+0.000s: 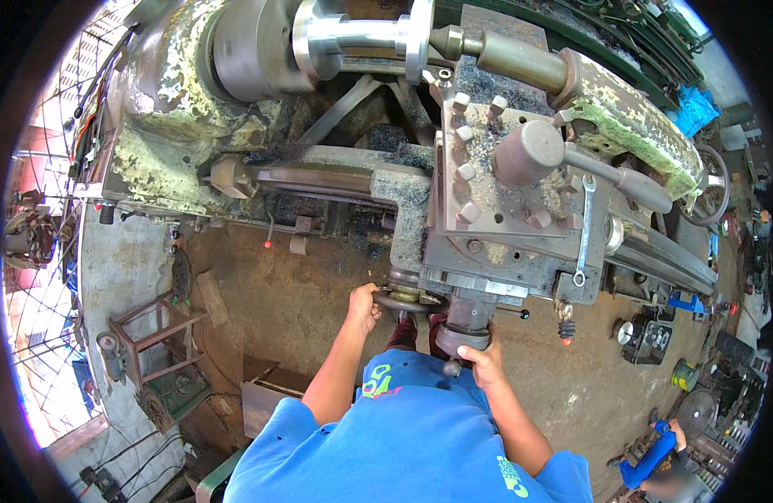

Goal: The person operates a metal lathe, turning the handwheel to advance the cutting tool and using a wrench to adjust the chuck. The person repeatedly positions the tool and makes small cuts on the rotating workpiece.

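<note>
at lower centre our left hand (366, 308) curls round the carriage handwheel (426, 305) and our right hand (485, 362) touches the cross-slide dial (460, 339), its grip unclear, so we should turn smoothly, eyeing the flanged workpiece (371, 34) at top centre.

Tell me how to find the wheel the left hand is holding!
Start with the big metal lathe, then go to its near side, just above the blue shirt. There, the left hand holds the edge of a dark handwheel. Seen almost edge-on, it looks like a flattened ring, unlike the thick round collar at the right hand.
</note>
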The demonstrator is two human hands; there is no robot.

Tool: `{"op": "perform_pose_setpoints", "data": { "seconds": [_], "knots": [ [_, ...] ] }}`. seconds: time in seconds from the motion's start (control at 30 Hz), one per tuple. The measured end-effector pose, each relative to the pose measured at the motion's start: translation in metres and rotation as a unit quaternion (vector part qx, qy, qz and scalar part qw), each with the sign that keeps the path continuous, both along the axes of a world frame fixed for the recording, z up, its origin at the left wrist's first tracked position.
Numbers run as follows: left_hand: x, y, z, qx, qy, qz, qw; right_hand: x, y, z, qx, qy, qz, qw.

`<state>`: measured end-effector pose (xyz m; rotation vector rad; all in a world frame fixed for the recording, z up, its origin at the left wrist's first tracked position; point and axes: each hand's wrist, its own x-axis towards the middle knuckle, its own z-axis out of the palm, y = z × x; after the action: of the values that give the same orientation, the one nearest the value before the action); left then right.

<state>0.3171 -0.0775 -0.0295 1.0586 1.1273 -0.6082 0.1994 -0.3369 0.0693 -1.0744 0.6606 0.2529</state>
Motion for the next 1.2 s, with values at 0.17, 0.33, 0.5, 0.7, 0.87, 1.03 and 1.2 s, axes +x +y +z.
{"op": "perform_pose_setpoints", "data": {
  "seconds": [0.17, 0.33, 0.5, 0.7, 0.87, 1.03, 1.2],
  "knots": [
    [0.0, 0.002, -0.004, 0.003, 0.005, -0.001, 1.0, -0.015, -0.018, -0.04, 0.226, -0.008, 0.027, 0.974],
    [-0.003, 0.001, -0.008, -0.001, -0.001, 0.003, 1.0, -0.029, -0.024, -0.069, 0.238, -0.023, 0.065, 0.969],
    [0.001, 0.003, -0.004, 0.006, 0.0, 0.004, 1.0, -0.032, -0.033, -0.08, 0.302, 0.004, 0.089, 0.949],
    [-0.007, -0.024, 0.025, 0.099, -0.056, -0.038, 0.993, -0.028, -0.046, -0.087, 0.307, 0.029, -0.022, 0.951],
    [-0.009, -0.027, 0.033, 0.072, -0.063, -0.059, 0.994, -0.024, -0.075, -0.118, -0.038, 0.119, -0.144, 0.982],
    [-0.005, -0.015, 0.026, 0.056, -0.039, -0.056, 0.996, -0.018, -0.109, -0.15, -0.108, 0.122, -0.249, 0.955],
    [-0.006, -0.017, 0.025, 0.051, -0.044, -0.039, 0.997, -0.009, -0.114, -0.16, -0.123, 0.189, -0.308, 0.924]
  ]
}}
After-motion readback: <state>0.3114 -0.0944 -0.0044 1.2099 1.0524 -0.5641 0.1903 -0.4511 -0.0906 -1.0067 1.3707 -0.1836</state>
